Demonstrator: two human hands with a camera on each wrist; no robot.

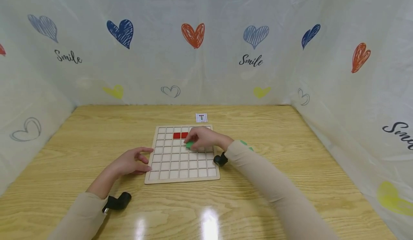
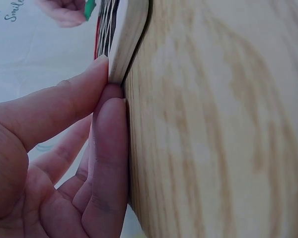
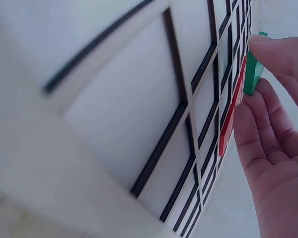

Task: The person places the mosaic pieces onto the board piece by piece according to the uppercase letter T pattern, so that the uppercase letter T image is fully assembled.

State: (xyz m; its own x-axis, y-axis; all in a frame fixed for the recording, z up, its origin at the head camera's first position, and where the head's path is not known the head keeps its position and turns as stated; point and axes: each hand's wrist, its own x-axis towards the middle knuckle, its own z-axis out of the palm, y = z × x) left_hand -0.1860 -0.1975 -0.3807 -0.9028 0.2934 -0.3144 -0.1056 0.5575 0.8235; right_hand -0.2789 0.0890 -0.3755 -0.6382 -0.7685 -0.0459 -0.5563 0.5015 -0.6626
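Observation:
A light wooden grid board [image 1: 165, 165] with white square cells lies on the table. Near its top row sit red tiles [image 1: 176, 135], side by side in the cells. My right hand [image 1: 206, 138] is over the upper middle of the board, pinching a green tile [image 1: 189, 144] between thumb and fingers; the right wrist view shows this green tile [image 3: 253, 77] close above the red tiles [image 3: 228, 124]. At the board's left edge rests my left hand [image 1: 130, 161], index finger and thumb spread apart along the rim. In the left wrist view its fingertips [image 2: 102, 67] touch the board's side.
A small printed card [image 1: 201, 117] with a coloured T-shaped pattern on a grid lies behind the board. Further green tiles [image 1: 243, 142] lie on the wooden table [image 1: 106, 132] to the right, partly behind my right sleeve. A white curtain [image 1: 222, 75] printed with hearts encloses the table.

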